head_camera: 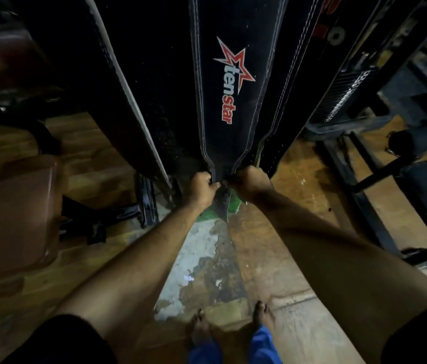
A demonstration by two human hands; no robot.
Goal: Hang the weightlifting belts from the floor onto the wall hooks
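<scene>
A black weightlifting belt point(233, 82) with white stitching and a red "tenstar" star logo hangs down the middle of the view. My left hand point(201, 189) and my right hand point(250, 182) grip its narrow lower end from either side, fists closed on the strap. A short tail of the strap pokes out below my fists. More dark belts hang beside it: one with a pale edge point(131, 101) on the left and another point(301, 82) on the right. The wall hooks are out of view above.
A brown padded bench point(20, 214) stands at the left, with black machine frame parts point(144, 203) near it. Black gym equipment point(380, 143) fills the right side. My bare feet point(230, 324) stand on a worn, patchy floor below.
</scene>
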